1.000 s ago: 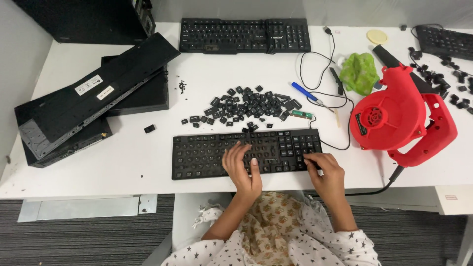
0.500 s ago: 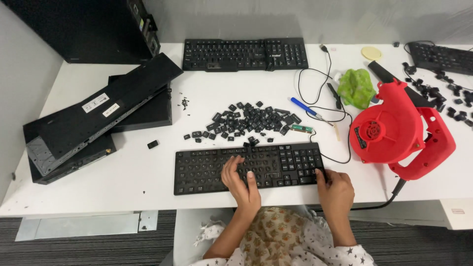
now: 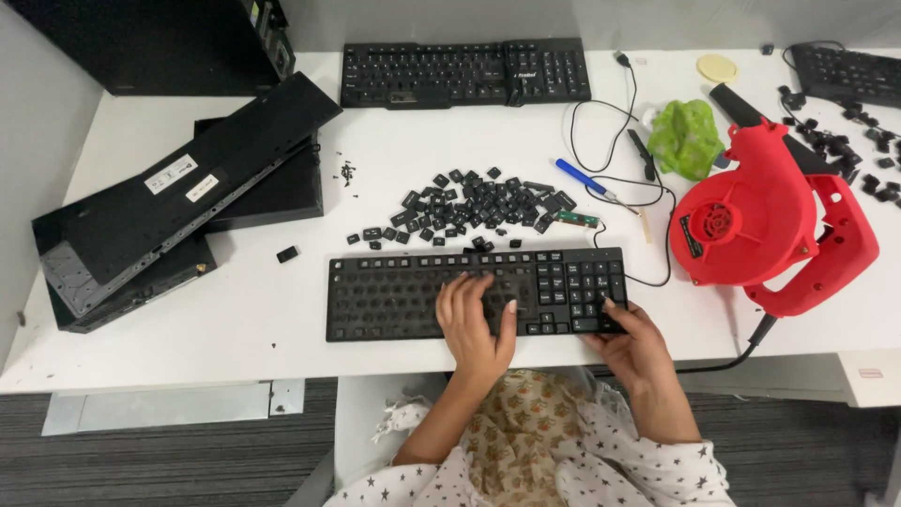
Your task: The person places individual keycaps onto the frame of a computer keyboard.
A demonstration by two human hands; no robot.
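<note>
A black keyboard (image 3: 394, 291) lies flat at the near edge of the white desk (image 3: 253, 319). My left hand (image 3: 476, 322) rests palm down on its middle keys, fingers spread. My right hand (image 3: 631, 345) grips the keyboard's near right corner. Behind the keyboard sits a heap of loose black keycaps (image 3: 469, 207).
A red electric blower (image 3: 765, 221) stands at the right with its cord over the desk edge. A second black keyboard (image 3: 465, 73) lies at the back, a third (image 3: 845, 70) at far right. Stacked black keyboards (image 3: 178, 202) lean at the left. A green cloth (image 3: 687, 136) and blue pen (image 3: 580, 176) lie nearby.
The view has shifted slightly, so the desk sits lower in the frame. My left hand has stayed on the middle keys and my right hand at the keyboard's right corner.
</note>
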